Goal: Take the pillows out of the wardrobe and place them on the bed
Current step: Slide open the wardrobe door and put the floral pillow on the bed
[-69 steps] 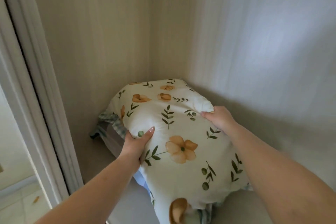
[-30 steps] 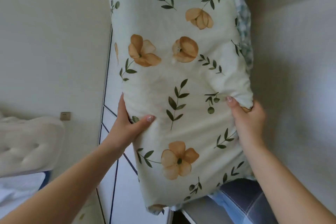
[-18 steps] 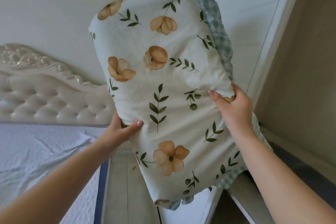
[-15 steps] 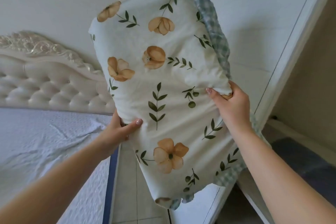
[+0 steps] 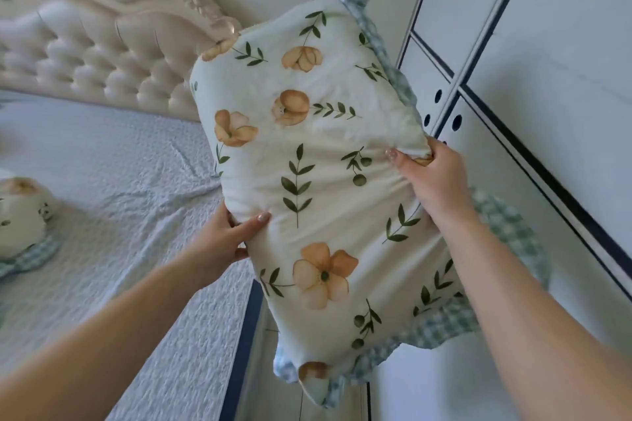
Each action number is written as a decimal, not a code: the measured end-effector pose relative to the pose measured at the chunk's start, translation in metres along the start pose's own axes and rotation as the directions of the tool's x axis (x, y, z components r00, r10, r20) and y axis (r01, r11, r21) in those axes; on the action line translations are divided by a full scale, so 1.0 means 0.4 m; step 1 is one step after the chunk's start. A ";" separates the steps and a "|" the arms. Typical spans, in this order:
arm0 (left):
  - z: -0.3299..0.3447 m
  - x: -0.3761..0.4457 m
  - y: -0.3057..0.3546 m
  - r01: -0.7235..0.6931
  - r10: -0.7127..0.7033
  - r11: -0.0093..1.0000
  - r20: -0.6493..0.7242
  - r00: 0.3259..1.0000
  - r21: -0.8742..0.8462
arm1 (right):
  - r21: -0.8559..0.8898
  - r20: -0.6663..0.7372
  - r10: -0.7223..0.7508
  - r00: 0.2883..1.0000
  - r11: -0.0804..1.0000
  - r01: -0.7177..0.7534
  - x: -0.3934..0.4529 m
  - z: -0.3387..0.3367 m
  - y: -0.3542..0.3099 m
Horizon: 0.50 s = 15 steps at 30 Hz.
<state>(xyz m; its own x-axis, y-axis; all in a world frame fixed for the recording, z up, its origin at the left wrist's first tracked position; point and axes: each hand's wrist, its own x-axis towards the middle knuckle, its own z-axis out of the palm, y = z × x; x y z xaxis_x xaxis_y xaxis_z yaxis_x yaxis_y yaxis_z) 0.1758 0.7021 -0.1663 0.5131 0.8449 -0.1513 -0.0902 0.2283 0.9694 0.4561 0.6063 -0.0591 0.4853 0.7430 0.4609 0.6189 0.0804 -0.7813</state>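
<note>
Only one view here, the head cam, looking down over both arms.

The pillow (image 5: 307,174) was up in the air, held out in front, cream with orange flowers and green leaf sprigs, and a green checked frill round the edge. It hung tilted, top corner leaning toward the wardrobe (image 5: 547,85) on the right, bottom corner dangling over the strip of floor (image 5: 263,386) between bed and wardrobe. It wasn't touching the bed.

Left hand (image 5: 219,243) had its grip closed on the pillow's left edge, thumb pressed flat on the front and the fingers tucked behind, so those were mostly hidden. Right hand (image 5: 434,181) had its grip closed on the right edge higher up, bunching the fabric, thumb on the front and fingers curled round the side.

The bed (image 5: 113,215) took up the left side, covered in a pale textured sheet with a few creases and a dark blue trim along the near edge. Behind it was a tufted cream headboard (image 5: 102,55) with carved scrollwork on top.

A second pillow (image 5: 20,215) with the same print and checked frill lay on the bed at the far left, cut off by the frame edge.

The wardrobe doors were white with dark lines and a few round holes near the pillow's top right.
</note>
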 end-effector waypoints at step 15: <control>-0.140 0.398 -0.099 0.158 -0.190 0.976 -0.234 0.954 -0.150 | 0.051 0.295 0.064 0.953 0.995 -0.083 0.419 0.395 0.275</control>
<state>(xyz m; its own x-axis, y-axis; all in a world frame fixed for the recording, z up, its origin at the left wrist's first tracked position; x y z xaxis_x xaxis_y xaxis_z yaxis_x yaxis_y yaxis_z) 0.2132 0.8549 -0.2396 0.3067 0.8754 -0.3736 -0.1352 0.4286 0.8933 0.5078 0.8448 -0.1343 0.3203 0.9095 0.2649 0.5439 0.0524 -0.8375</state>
